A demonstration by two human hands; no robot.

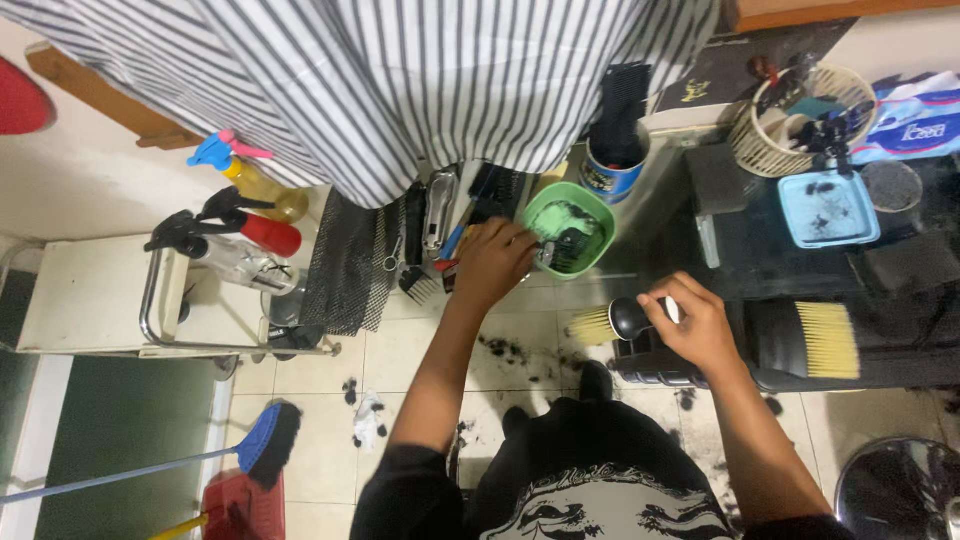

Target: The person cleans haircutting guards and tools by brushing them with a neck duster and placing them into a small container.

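One hand (492,262) at rounded green plastic tub (568,229), other hand (692,322) gripping bristly brush (618,322)

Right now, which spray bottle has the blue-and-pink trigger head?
The yellow-liquid spray bottle, highest of the three on the cart; the red bottle and clear one have black heads.

A pale tiled floor (400,360) carries scattered dark hair clippings (510,352), a blue-headed broom (262,445) and a red dustpan (240,508). A dark glass counter (760,250) bears a light blue square tray (828,208), a woven cream basket (800,120) and a yellow-bristled black brush (810,340).
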